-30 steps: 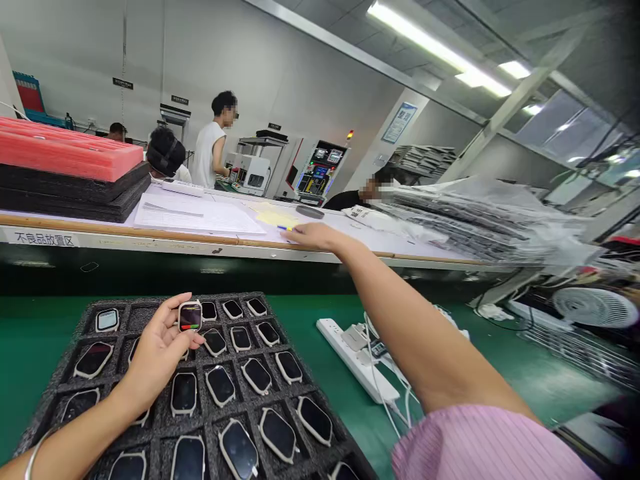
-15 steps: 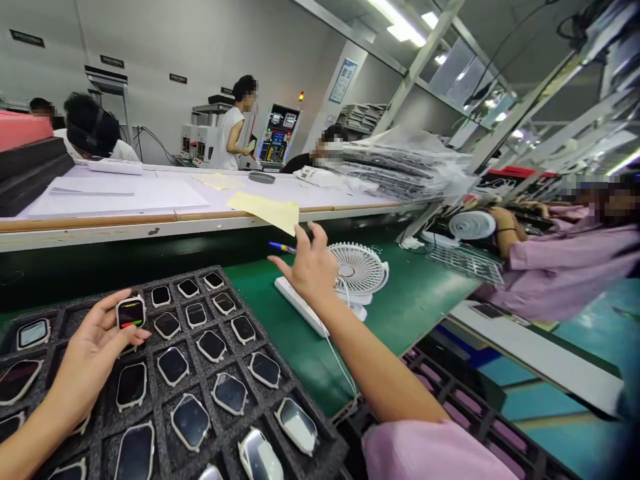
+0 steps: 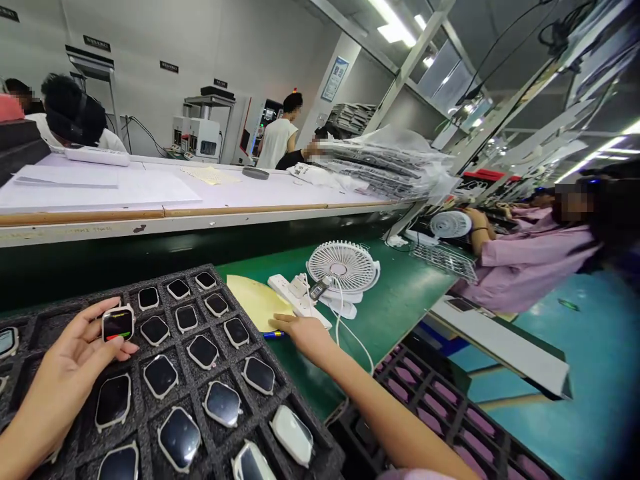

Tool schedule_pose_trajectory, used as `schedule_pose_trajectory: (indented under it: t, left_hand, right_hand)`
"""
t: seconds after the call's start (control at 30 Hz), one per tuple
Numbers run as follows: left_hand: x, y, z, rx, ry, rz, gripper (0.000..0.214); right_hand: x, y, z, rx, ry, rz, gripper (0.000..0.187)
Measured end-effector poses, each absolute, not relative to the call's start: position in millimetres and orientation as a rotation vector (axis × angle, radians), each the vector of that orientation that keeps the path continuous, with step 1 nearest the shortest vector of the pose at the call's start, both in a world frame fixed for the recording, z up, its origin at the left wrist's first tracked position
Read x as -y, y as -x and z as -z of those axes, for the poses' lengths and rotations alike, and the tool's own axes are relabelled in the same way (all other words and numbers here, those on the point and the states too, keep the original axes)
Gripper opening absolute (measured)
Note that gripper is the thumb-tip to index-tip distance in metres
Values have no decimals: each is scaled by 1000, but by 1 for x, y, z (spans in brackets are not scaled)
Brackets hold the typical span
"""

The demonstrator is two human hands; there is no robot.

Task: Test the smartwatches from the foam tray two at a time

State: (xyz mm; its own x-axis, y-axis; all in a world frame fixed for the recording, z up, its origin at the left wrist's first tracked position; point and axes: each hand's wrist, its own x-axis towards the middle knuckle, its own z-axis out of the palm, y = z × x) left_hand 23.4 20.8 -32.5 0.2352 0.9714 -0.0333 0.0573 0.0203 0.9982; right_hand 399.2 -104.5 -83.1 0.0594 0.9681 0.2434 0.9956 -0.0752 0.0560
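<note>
My left hand (image 3: 75, 360) pinches a smartwatch (image 3: 119, 325) between thumb and fingers, its screen lit with coloured marks, above a black foam tray (image 3: 220, 357). Several more watches, most with dark screens, lie in the tray's compartments, such as a dark-faced watch (image 3: 179, 440). To the right of the tray, my right hand (image 3: 305, 337) is closed at the edge of a yellow sheet of paper (image 3: 257, 303). Out from under its fingers pokes a blue pen (image 3: 273, 335). How firmly the fingers grip the paper is hidden.
Beyond my right hand are a white power strip (image 3: 295, 297) with plugs and cable, and a white fan (image 3: 343, 267) on the green bench. A long white shelf (image 3: 150, 193) runs across behind. Bagged sheets (image 3: 395, 167) are stacked there. A co-worker in pink sits at right.
My right hand has come down with the yellow paper and pen, from raised at the shelf edge to the bench beside the tray. My left hand still holds the watch. A standing person has moved right.
</note>
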Motion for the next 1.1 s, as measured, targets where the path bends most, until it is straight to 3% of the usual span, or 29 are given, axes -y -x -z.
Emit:
schedule_pose_trajectory:
  t: [0.13,0.3,0.47,0.53,0.6,0.67,0.9,1.1]
  left_hand:
    - [-23,-21,39,-1109,-1357,-953,73]
    - [-24,-21,42,-1119,-1393,-941,70]
    - [-21,-25,35,-1142,-1389,-929,70]
    - [-20,-25,34,-1130,-1400,-911,69]
    - [-20,-25,33,-1126,-1416,-896,67]
    - [-19,-25,33,-1115,-1425,-897,66]
    - [-18,-25,37,-1113,-1442,-884,70]
    - [-21,-23,45,-1141,-1460,-835,68]
  right_hand:
    - [126,-408,77,2218,2283,157,56]
    - [142,-403,25,2206,2129,159,70]
    - [125,-393,-2,1564,1712,443,45]
    - [102,-392,7,1263,1684,390,59]
    - [75,-391,26,1215,1722,99,75]
    - [50,-389,50,1193,1714,-187,71]
    - [34,-357,112,1298,1627,-385,39]
    - [11,-379,112,1070,1596,-386,49]
